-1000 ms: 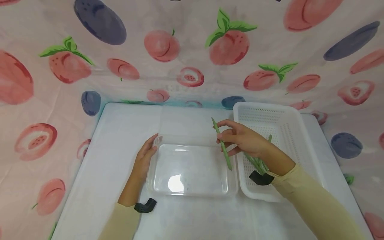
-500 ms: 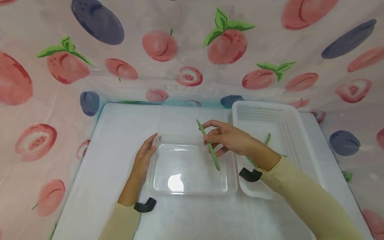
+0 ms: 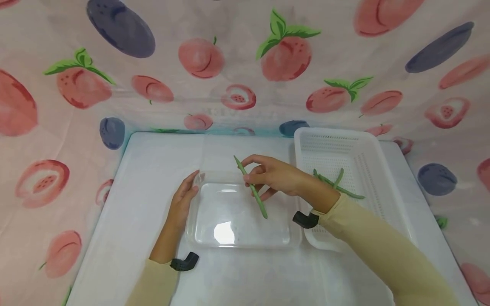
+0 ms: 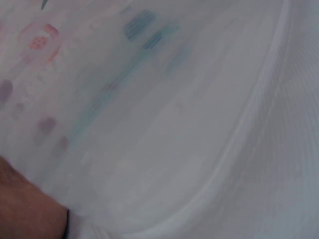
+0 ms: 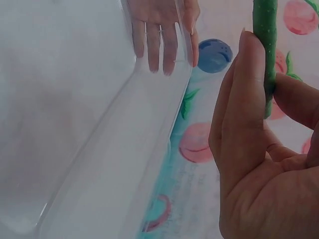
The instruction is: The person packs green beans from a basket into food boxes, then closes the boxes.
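Observation:
My right hand [image 3: 268,174] pinches a long green bean [image 3: 251,188] and holds it slanted above the clear plastic tray [image 3: 206,238]. In the right wrist view the green bean [image 5: 265,45] sits between thumb and fingers. With straight fingers my left hand [image 3: 183,199] rests against the tray's left rim; the right wrist view shows this left hand [image 5: 162,30] through the clear wall. A white perforated basket [image 3: 367,148] stands to the right, holding a few more green beans [image 3: 337,185].
Everything stands on a white tabletop [image 3: 153,161]. Fruit-printed cloth [image 3: 229,63] hangs close behind and at both sides. The left wrist view shows only blurred clear plastic [image 4: 199,149] and a bit of skin.
My right hand has carried the bean leftward from the basket's edge to above the tray's middle. With the arm gone, the beans in the basket show. The left hand has stayed put.

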